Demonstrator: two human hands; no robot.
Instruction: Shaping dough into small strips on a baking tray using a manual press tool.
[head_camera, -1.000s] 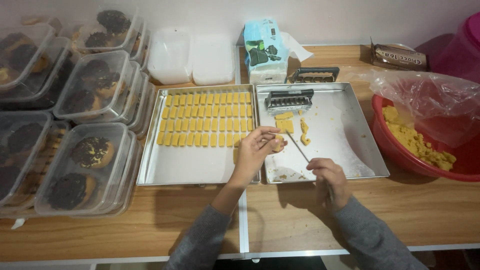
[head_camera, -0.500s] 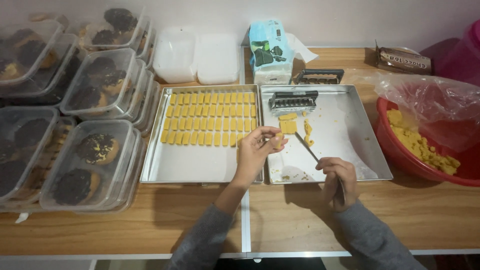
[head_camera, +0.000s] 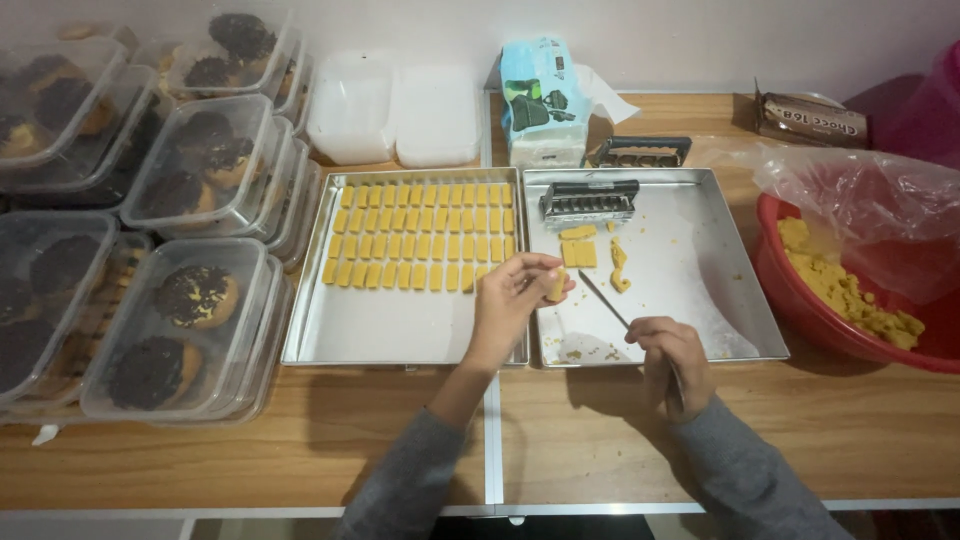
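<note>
My left hand (head_camera: 515, 300) pinches a small yellow dough piece (head_camera: 557, 286) over the seam between two metal trays. The left tray (head_camera: 350, 335) carries several rows of small yellow dough pieces (head_camera: 425, 235). My right hand (head_camera: 675, 360) grips the handle of a thin knife (head_camera: 605, 300), whose blade rests on the right tray (head_camera: 700, 260). On that tray lie a few cut dough slabs (head_camera: 579, 250), dough scraps (head_camera: 619, 268) and a ridged metal cutter (head_camera: 588, 200).
Stacked clear plastic boxes of dark-topped pastries (head_camera: 150, 260) fill the left side. Two white lidded boxes (head_camera: 395, 115) and a blue-green carton (head_camera: 542, 100) stand behind the trays. A red basin (head_camera: 850, 300) lined with a plastic bag holds yellow dough at the right.
My left hand has drifted slightly left with the dough piece, from over the right tray to the seam between trays. My right hand with the knife has stayed nearly still.
</note>
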